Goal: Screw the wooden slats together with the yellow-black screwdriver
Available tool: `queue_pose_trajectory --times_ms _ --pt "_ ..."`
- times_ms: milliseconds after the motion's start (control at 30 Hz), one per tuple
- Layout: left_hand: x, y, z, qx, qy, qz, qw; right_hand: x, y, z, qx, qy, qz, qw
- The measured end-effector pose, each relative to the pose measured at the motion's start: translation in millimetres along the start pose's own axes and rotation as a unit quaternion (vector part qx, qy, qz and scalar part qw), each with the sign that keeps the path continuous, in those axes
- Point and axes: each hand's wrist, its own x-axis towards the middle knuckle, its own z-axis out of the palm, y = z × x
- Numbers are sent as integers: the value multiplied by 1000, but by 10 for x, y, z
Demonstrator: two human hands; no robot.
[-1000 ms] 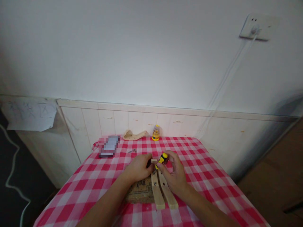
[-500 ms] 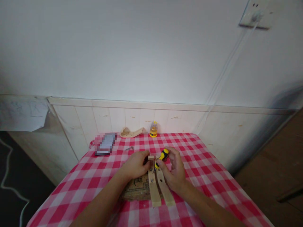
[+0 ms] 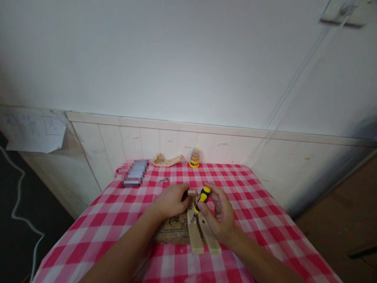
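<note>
Right hand point(image 3: 219, 216) gripped yellow-black screwdriver point(image 3: 204, 195), tip at or just above left wooden piece point(image 3: 195, 237), too small to tell. Left hand point(image 3: 172, 201) held that piece's far end. Right wooden piece point(image 3: 212, 240) lay just beside; printed board point(image 3: 169, 234) underneath; yellow-capped container point(image 3: 194, 158) stood far, by wall point(image 3: 188, 70).

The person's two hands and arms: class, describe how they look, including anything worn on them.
Both the left hand and the right hand are bare, without gloves. The forearms are uncovered as far as the picture shows, with no sleeve, watch or bracelet visible. No ring shows on the visible fingers, though some are partly hidden.
</note>
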Motion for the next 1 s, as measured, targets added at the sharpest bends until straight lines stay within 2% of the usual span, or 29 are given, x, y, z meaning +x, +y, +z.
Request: queue_pose_trajectory --times_ms 167,467,1000 --pt "-3 6 -12 7 -7 -4 1000 1 -33 -40 12 -61 10 998" --pt "2 -22 17 -10 1 0 1000 26 -33 5 -28 -22 4 999" --pt "2 -9 13 -13 -5 -3 1000 65 -32 51 -32 20 22 999"
